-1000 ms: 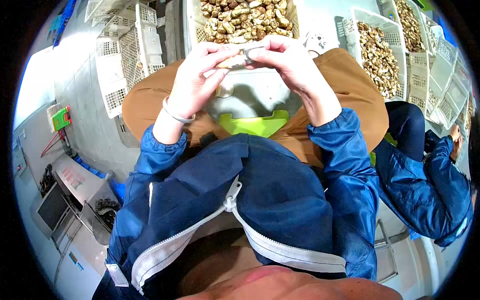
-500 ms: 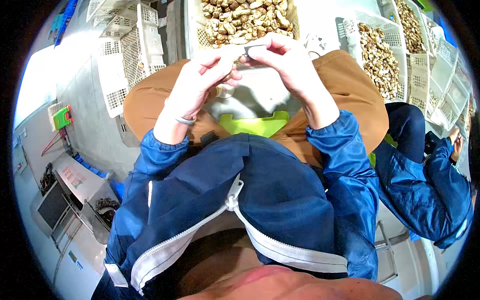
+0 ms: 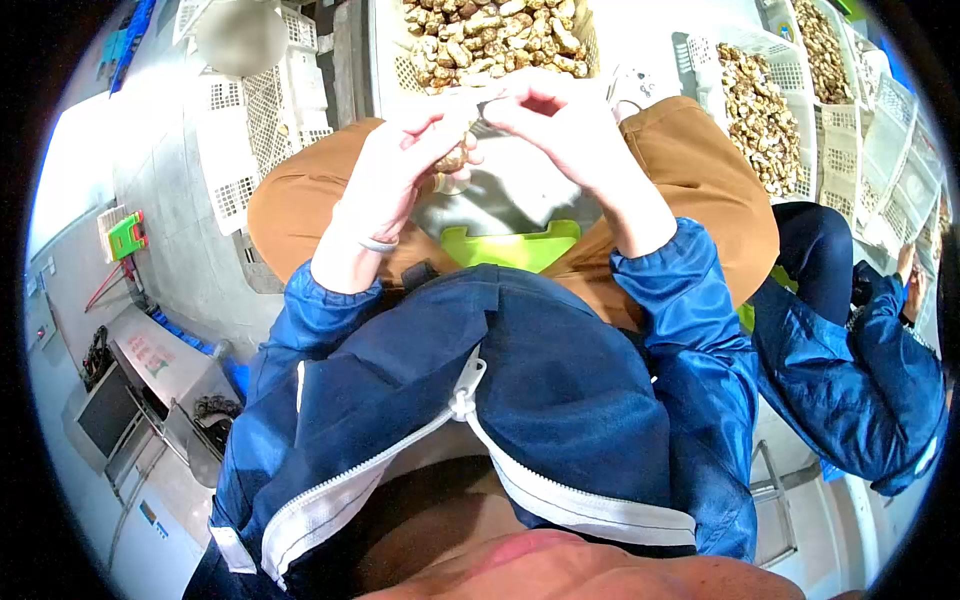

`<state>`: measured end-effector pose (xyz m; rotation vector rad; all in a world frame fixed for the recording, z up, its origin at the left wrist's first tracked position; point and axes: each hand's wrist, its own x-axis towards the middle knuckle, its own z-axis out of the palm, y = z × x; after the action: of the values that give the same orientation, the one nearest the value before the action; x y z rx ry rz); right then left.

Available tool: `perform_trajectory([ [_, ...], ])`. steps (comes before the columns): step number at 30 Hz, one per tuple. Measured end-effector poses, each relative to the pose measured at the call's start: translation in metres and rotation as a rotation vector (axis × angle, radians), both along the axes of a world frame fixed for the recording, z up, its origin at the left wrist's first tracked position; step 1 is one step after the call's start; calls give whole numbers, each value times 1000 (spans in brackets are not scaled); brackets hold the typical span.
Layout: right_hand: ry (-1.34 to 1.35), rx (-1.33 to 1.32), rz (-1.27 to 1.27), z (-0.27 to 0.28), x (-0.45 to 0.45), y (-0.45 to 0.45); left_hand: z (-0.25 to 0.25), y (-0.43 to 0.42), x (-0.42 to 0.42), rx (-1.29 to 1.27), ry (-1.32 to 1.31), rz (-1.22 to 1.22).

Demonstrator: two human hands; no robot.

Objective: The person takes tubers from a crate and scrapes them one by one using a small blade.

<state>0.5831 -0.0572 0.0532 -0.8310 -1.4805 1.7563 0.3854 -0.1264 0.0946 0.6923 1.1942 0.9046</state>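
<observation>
My left hand (image 3: 405,160) is closed around a brown-and-white mushroom (image 3: 455,158), mostly hidden by the fingers. Close beside its fingertips, my right hand (image 3: 545,115) pinches a small dark, flat piece that looks like a short blade (image 3: 486,104); its full shape is hidden. Both hands meet above my lap, just short of a crate (image 3: 597,70) heaped with similar mushrooms (image 3: 490,40). A pale surface and a lime-green plastic piece (image 3: 510,247) lie below the hands, between my knees.
White perforated crates (image 3: 235,130) stand at left, with a blurred pale round shape (image 3: 240,38) over them. Mushroom-filled crates (image 3: 760,120) line the right. A co-worker in a blue jacket (image 3: 830,370) sits there. A green-and-white object (image 3: 125,235) is at far left.
My right hand has shifted slightly left and turned, so less of the dark piece shows. The left hand has tilted, exposing more mushroom. A pale round shape has appeared over the left crates.
</observation>
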Motion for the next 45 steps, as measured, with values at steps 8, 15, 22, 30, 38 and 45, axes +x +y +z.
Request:
perform_trajectory([
  [8,-65,-53,22,6,-2,-3,-6,-4,-3,-53,-187,96],
  [15,-6,55,25,-2,-7,-6,-13,-10,-9,-120,-357,145],
  [22,-78,47,96,6,-4,-3,-12,-11,-13,-223,-445,134],
  [30,-518,189,147,-27,-1,-1,-8,-14,-97,-95,-346,293],
  [38,-644,532,69,-47,-2,-4,-56,56,-325,-457,1199,201],
  [45,-680,357,93,-31,-3,9,-185,173,-134,-90,1135,-349],
])
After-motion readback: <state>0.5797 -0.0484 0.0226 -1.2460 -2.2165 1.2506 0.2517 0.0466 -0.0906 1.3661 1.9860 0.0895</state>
